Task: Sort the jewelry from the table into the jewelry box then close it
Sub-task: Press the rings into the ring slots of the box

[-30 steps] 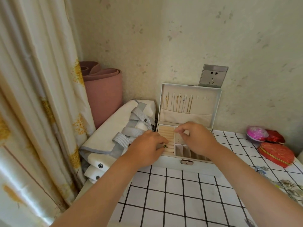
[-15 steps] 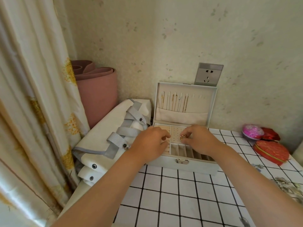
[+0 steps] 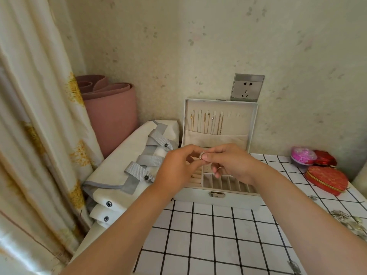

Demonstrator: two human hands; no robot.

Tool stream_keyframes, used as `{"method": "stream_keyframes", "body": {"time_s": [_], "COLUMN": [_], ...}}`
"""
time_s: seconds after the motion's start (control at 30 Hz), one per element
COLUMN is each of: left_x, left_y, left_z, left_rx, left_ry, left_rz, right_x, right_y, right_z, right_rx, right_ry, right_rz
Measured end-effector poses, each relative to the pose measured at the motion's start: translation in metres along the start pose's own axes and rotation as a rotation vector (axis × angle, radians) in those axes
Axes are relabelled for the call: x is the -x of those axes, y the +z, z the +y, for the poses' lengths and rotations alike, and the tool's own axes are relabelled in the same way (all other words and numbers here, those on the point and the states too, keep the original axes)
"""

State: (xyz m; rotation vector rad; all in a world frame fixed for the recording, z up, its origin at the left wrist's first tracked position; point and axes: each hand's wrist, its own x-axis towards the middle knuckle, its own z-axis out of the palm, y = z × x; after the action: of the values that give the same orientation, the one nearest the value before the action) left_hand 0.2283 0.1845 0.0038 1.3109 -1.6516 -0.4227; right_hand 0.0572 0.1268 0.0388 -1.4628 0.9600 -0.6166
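Now that both hands have come up off the tray, tabletop point(image 3: 218, 245): white grid tiles, with the box at the back and a loose pile of jewelry point(image 3: 346, 220) near the right edge, well apart from the box and not yet sorted.
Box point(image 3: 234, 202): open, lid point(image 3: 252, 124) upright against the wall, chains point(image 3: 208, 124) hung inside it. Divided slots point(image 3: 224, 182) are at front right; ring rolls point(image 3: 195, 176) at front left are partly hidden by the left hand.
Left hand point(image 3: 176, 169): raised above the box, fingers curled, fingertips up against the ring. I cannot tell whether it grips or only steadies.
Right hand point(image 3: 232, 163): raised beside the left, thumb and a finger pinching the ring, the other fingers curled below.
Ring point(image 3: 202, 155): small, gold-toned, with a row of stones. It is held between the two hands above the tray, clear of every compartment.
Change: a second ago both hands were low in the tray, left over the ring rolls, right further along. Half a second ago the ring showed at the right fingertips just over the tray. It is now lifted higher, with both hands meeting on it.
Meaning: the ring is probably being turned or passed so it can be pushed into a roll. It is not stowed yet.
Left to do: seat the ring, bring over the pile, shut the lid. The task looks midway at best.
Risk: a small ring held only at the fingertips could drop into the wrong slot.
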Motion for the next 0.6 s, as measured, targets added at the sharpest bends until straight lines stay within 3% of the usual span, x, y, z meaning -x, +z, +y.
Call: {"method": "stream_keyframes", "body": {"time_s": [0.17,0.47,0.6], "left_x": [-0.001,-0.005,-0.006], "left_y": [-0.002,-0.007,-0.013], "left_z": [0.000,0.012,0.004], "left_rx": [0.068,0.561,0.445], "left_ry": [-0.051,-0.568,-0.581], "left_rz": [0.008,0.146,0.165], "right_x": [-0.001,-0.004,-0.012], "right_y": [0.000,0.005,0.001], "right_z": [0.003,0.002,0.015], "right_rx": [-0.037,0.070,0.387], "right_ry": [0.012,-0.026,-0.058], "right_rz": [0.015,0.065,0.245]}}
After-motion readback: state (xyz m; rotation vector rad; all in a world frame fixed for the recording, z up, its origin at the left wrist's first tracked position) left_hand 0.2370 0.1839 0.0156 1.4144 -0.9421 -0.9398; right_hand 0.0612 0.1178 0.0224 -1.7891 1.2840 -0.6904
